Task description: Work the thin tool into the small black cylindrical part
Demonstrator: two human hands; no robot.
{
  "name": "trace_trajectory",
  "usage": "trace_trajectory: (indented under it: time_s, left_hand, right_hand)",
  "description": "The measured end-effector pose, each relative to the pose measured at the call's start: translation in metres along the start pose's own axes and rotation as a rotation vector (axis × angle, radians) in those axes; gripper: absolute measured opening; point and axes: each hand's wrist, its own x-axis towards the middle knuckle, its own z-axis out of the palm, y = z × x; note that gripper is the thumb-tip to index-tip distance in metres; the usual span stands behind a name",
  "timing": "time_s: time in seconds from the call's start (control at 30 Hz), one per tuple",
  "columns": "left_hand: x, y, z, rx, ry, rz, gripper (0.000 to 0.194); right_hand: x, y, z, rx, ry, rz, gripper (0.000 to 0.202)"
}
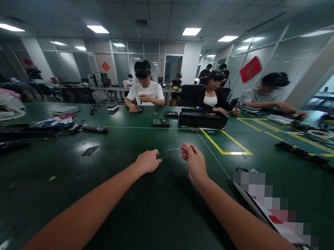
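Note:
My right hand [192, 158] is raised over the green table, its fingers pinched round a small screwdriver [173, 149]. The thin metal shaft points left, and a bit of red handle shows by the fingertips. To its left, my left hand [148, 161] is low over the tabletop, with thumb and fingers closed on a small dark piece [160, 159]. Most of that piece is hidden by the fingers, so its kind cannot be made out. The screwdriver's tip is apart from it.
Beyond my hands lie a circuit-board unit [160, 123] and a long black casing [202, 119]. A dark cylindrical tool [95, 129] and a flat dark scrap [90, 151] are at left. A white-edged, partly blurred object [275, 219] lies right. Several people sit across the table [117, 212].

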Motion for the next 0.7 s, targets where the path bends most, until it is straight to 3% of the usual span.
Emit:
trace_trajectory:
  time_s: [0.1,0.27,0.53,0.6,0.7]
  left_hand:
    - [0.007,0.003,0.008,0.022,0.011,-0.008,0.033]
    - [0.01,0.007,0.012,0.018,0.024,0.036,0.02]
    - [0.01,-0.009,-0.008,-0.155,0.004,0.065,0.025]
    - [0.011,-0.019,-0.018,-0.373,-0.024,-0.013,0.028]
    - [0.008,-0.039,-0.036,-0.97,-0.019,-0.241,0.023]
  right_hand:
    - [0.0,0.001,0.0,0.023,0.001,0.004,0.031]
    - [0.0,0.002,0.001,0.032,-0.008,-0.001,0.031]
    - [0.001,0.003,0.0,0.023,-0.022,0.004,0.031]
    - [0.0,0.003,-0.001,0.03,-0.023,0.012,0.03]
    - [0.001,0.003,-0.001,0.044,-0.015,0.015,0.029]
